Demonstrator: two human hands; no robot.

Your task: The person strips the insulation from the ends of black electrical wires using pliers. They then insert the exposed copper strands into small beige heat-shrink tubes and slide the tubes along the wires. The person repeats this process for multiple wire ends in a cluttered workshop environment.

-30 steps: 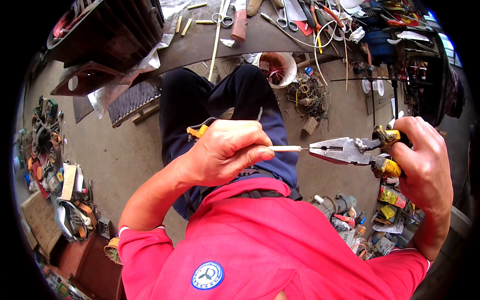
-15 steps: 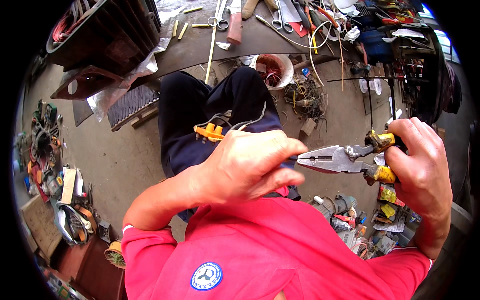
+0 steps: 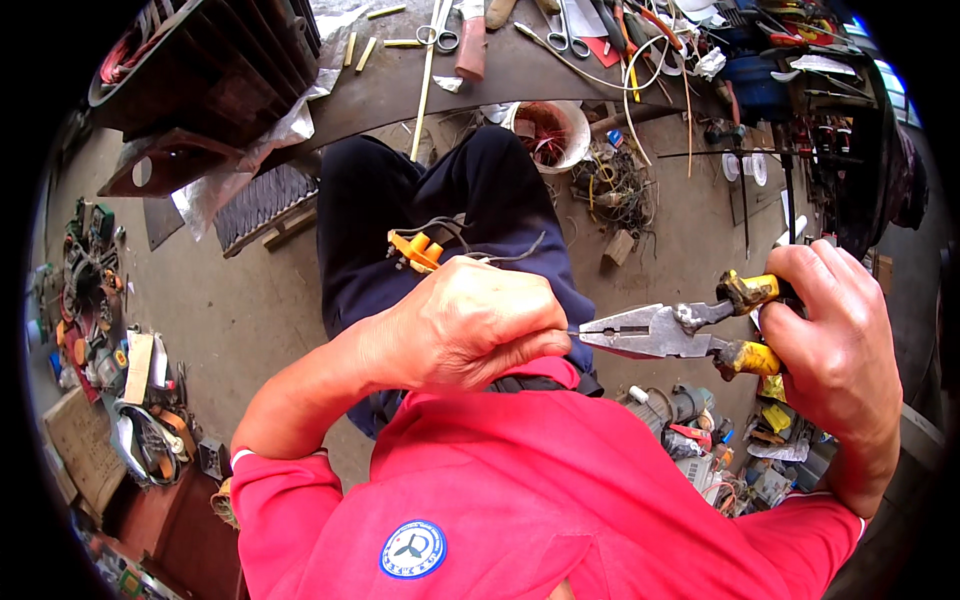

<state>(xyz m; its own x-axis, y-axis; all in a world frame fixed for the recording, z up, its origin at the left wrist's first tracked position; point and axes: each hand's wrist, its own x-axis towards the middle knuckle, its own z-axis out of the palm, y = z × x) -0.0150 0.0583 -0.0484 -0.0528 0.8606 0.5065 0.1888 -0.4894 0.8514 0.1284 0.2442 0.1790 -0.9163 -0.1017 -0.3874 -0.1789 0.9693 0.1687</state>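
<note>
My right hand [image 3: 830, 340] is closed round the yellow-handled combination pliers [image 3: 660, 330], whose metal jaws point left across my lap. My left hand [image 3: 485, 320] is closed with thumb and fingers pinched just left of the jaw tips, on a thin wire [image 3: 574, 333] that reaches to the pliers; the rest of it is hidden by my fingers. An orange plastic part [image 3: 420, 250] with dark cables lies on my dark trousers [image 3: 445, 190], just beyond my left hand.
The workbench [image 3: 370, 90] ahead carries scissors [image 3: 565, 40], hand tools and short yellowish pieces. A finned metal housing [image 3: 200, 70] sits at upper left. A white bucket [image 3: 575, 135] and tangled wires [image 3: 610, 190] are under the bench. Piles of parts [image 3: 95, 290] lie on both sides.
The pliers have moved left and down. My left fingers now cover the white sleeved piece that showed between hand and jaws, and the orange part shows more fully above my hand.
</note>
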